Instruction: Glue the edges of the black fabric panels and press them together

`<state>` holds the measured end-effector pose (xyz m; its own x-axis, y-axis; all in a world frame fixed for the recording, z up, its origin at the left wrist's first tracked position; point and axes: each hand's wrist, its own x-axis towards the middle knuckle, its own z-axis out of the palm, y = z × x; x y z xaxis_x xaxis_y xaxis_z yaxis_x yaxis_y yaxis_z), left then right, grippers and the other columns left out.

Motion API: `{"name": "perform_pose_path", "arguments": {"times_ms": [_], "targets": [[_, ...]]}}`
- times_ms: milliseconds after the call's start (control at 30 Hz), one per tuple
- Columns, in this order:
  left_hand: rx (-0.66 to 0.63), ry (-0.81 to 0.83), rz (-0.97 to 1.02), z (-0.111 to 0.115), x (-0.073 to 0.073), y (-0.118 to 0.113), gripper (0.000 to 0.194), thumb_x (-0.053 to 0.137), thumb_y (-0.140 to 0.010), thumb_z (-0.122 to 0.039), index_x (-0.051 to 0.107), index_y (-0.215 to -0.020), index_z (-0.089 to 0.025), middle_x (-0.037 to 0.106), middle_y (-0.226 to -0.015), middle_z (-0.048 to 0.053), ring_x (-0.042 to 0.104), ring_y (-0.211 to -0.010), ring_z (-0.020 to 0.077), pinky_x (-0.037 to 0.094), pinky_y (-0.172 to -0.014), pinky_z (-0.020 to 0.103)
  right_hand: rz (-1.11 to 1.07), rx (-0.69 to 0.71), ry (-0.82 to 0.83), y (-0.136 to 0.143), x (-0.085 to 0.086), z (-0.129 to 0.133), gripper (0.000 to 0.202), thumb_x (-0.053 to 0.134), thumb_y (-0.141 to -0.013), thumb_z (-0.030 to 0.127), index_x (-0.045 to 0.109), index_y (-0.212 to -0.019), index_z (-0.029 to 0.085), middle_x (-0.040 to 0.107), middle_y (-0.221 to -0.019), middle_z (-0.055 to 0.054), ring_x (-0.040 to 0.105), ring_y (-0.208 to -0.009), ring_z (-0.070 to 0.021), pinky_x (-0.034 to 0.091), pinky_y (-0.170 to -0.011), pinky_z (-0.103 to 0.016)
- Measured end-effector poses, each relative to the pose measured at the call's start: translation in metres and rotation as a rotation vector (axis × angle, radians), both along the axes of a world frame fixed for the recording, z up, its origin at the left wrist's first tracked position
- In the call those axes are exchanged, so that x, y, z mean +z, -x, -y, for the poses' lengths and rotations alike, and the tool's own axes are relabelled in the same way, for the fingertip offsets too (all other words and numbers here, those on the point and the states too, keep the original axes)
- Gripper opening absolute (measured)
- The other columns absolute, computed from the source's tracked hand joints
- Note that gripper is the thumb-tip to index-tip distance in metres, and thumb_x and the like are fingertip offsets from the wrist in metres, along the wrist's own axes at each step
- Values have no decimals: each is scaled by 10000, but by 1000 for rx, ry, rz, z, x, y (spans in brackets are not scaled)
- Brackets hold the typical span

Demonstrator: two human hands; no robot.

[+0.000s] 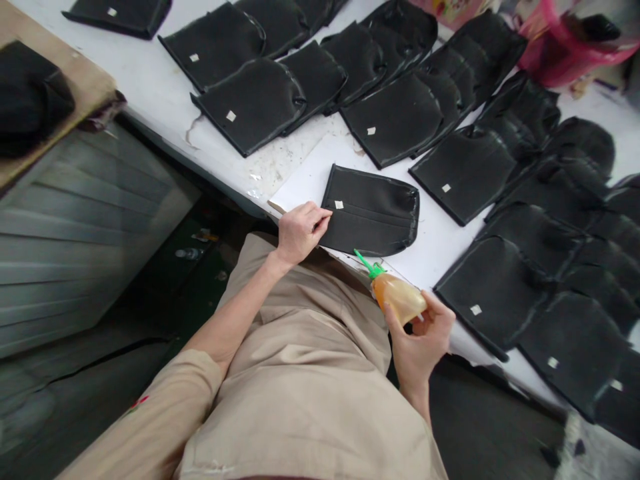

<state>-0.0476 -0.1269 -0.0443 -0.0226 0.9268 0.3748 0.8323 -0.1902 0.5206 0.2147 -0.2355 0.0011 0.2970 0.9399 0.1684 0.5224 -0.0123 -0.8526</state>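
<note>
A black leather-like piece (pixel 373 217) with a small pale sticker lies on a white sheet (pixel 305 175) at the table's near edge. My left hand (pixel 301 232) is closed on its left edge, close to the sticker, fingertips pinched together. In my right hand (pixel 423 333) is a soft bottle (pixel 399 297) of amber liquid, held between thumb and fingers. Its green nozzle (pixel 364 259) points up and left, its tip at the lower edge of the black piece; whether it touches is hard to tell.
Overlapping rows of similar black pieces (pixel 480 173) cover the table's back and right. A pink basket (pixel 565 57) stands at the back right. On the left, a brown surface (pixel 85 73) bears a black item (pixel 33 100).
</note>
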Motion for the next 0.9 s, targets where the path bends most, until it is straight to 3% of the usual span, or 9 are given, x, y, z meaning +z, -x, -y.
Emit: {"name": "perform_pose_path", "arguments": {"times_ms": [567,900], "targets": [[7,-18,-22,0,-1,0,199,543,-1003,-255,733,-993,-197,705,-876,51,663,-835,182,468,-763,293,-20,50,47,17,-4,-9,611,877,-684,398,581,-1184,209,606,-1146,-87,648,-1028,-246,616,-771,-376],[22,-37,222,-4,-1,4,159,587,-981,-256,732,-962,-194,701,-809,11,614,-682,126,454,-685,245,-49,120,51,26,-5,-15,602,874,-702,376,577,-1199,210,610,-1152,-82,663,-1044,-242,624,-782,-355]]}}
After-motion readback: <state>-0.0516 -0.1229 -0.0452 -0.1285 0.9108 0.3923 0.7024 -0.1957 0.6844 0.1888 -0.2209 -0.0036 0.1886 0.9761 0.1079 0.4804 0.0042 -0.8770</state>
